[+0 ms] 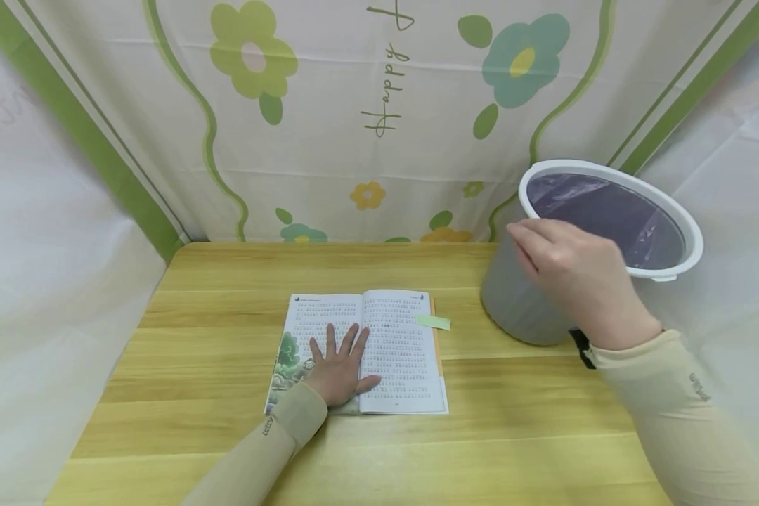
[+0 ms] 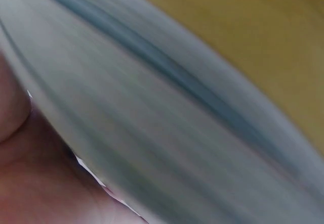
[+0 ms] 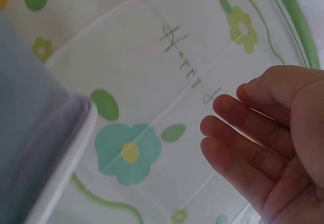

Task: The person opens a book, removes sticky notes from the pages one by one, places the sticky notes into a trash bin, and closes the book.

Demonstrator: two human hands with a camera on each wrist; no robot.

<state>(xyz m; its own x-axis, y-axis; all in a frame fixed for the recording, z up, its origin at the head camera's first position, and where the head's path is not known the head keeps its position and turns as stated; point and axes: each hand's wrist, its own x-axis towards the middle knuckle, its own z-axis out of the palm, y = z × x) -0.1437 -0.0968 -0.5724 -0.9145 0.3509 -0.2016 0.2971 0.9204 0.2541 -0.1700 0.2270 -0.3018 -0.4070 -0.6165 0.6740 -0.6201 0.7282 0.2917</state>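
An open book [image 1: 395, 351] lies on the wooden table, printed text on both pages and a green plant picture at its lower left. Across its left page and centre fold, my left hand [image 1: 338, 372] rests with fingers spread. The left wrist view shows the book's page edges [image 2: 152, 107] close up and blurred, with part of the palm [image 2: 45, 178]. A pale green sticky strip [image 1: 433, 322] juts from the right page's outer edge. My right hand [image 1: 566, 270] is raised beside the rim of a grey bin; its loosely bent fingers [image 3: 238, 153] hold nothing.
The grey bin [image 1: 519, 302] has a white rim [image 1: 692, 232] and a purplish liner [image 1: 601, 211], and stands at the table's right. A flowered curtain [image 1: 367, 84] hangs behind the table [image 1: 196, 337], with white cloth at both sides.
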